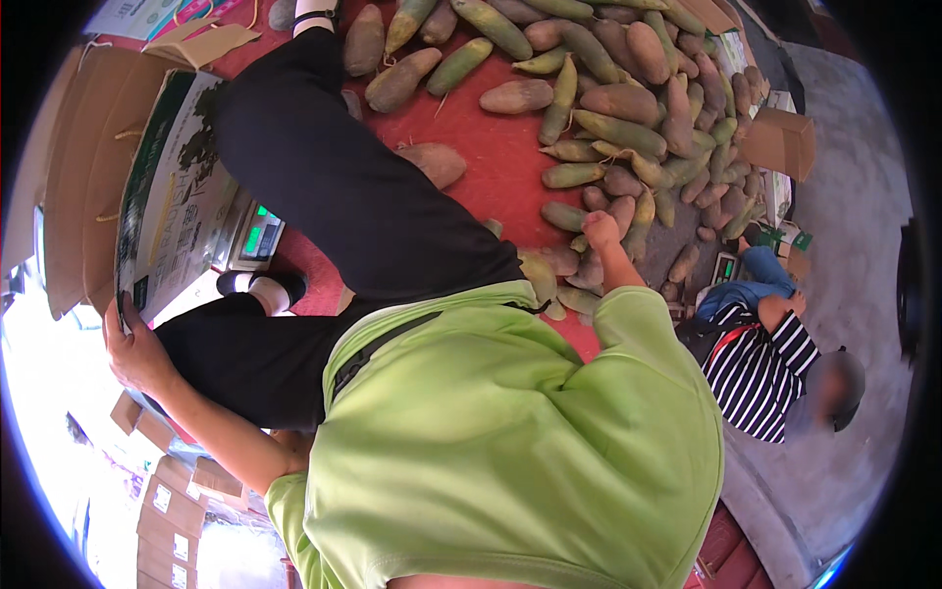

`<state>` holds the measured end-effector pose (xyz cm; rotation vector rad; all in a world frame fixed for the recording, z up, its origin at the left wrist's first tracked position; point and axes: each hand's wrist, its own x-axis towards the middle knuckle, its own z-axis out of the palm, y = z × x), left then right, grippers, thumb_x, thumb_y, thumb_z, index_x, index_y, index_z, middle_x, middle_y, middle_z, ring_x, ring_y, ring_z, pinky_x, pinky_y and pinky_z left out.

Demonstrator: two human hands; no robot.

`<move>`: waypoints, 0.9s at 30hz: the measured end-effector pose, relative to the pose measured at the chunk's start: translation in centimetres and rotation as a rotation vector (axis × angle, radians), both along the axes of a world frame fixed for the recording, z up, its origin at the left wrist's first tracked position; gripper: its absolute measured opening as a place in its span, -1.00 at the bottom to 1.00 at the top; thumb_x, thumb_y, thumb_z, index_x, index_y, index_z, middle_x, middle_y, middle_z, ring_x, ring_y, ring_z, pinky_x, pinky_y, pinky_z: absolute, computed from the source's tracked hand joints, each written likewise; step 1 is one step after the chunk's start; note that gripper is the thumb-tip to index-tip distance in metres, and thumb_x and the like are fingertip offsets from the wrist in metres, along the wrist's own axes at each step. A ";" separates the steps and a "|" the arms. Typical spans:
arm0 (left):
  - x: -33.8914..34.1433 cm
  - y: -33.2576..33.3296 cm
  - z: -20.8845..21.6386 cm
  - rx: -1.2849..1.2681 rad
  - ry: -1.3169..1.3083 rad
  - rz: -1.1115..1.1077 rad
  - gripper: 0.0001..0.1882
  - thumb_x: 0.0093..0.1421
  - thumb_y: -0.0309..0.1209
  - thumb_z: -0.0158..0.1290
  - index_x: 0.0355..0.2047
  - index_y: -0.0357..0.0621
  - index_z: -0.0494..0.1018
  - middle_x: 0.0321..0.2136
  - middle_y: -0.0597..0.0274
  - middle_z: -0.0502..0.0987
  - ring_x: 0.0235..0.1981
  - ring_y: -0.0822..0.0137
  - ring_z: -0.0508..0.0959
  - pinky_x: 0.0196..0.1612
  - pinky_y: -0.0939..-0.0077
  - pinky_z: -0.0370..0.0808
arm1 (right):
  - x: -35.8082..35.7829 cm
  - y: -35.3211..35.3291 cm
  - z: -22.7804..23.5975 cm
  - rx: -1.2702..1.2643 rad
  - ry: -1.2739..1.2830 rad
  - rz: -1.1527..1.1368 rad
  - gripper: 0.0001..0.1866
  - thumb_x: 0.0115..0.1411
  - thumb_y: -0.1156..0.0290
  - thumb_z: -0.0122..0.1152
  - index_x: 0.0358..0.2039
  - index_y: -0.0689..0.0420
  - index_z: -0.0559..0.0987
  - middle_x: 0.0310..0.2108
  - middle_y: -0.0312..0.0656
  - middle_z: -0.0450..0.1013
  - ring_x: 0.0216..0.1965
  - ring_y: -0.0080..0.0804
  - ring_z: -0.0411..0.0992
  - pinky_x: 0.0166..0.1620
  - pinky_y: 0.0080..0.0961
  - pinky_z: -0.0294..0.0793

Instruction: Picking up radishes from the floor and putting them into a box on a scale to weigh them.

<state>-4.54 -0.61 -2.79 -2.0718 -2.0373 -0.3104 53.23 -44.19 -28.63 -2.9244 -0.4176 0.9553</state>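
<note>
At the left, my left hand [139, 351] grips the near lower edge of a printed cardboard box [182, 187], its fingers partly hidden by the panel. The box stands tilted with its brown flaps spread, beside a digital scale [257, 239] with a lit green display. Over on the right, my right hand [601, 232] is closed, close to the edge of a large heap of long green radishes [623, 133] and reddish-brown roots [620, 102]. Whatever its fingers may hold cannot be made out. A single brownish root [432, 164] lies by my knee.
The heap spreads over a red floor covering [471, 147]. Another person [756, 353] in a striped top sits at the right, near a second scale [724, 268]. Open cartons [778, 142] line the heap's right side. Stacked boxes [167, 520] stand at the lower left.
</note>
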 end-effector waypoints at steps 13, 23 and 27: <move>-0.7 0.2 0.0 0.000 -0.008 -0.033 -0.77 0.18 -0.12 0.04 -0.23 0.15 0.56 -0.30 0.28 0.59 -0.33 0.16 0.60 -0.33 0.34 0.47 | 1.6 -1.5 3.2 -0.014 -0.276 -0.129 -0.52 -0.12 0.21 0.40 -0.18 0.12 0.51 -0.19 0.01 0.49 -0.10 -0.02 0.44 -0.06 -0.22 0.43; 1.4 -0.5 0.4 0.010 -0.036 -0.005 -0.86 0.17 -0.24 0.06 -0.28 0.16 0.56 -0.34 0.33 0.58 -0.32 0.18 0.58 -0.33 0.35 0.48 | -3.2 -0.7 3.8 -0.096 -0.149 0.084 -0.66 0.05 0.36 0.19 -0.17 0.09 0.33 -0.19 0.09 0.46 -0.08 0.16 0.38 -0.06 -0.04 0.38; 2.1 -0.6 1.3 0.011 -0.026 -0.015 -0.85 0.11 -0.35 0.09 -0.28 0.17 0.54 -0.33 0.35 0.56 -0.29 0.20 0.57 -0.32 0.35 0.49 | -3.7 -0.8 4.3 -0.096 -0.170 0.278 -0.56 -0.05 0.37 0.30 -0.16 0.06 0.34 -0.22 0.05 0.47 -0.12 0.13 0.41 -0.09 -0.08 0.39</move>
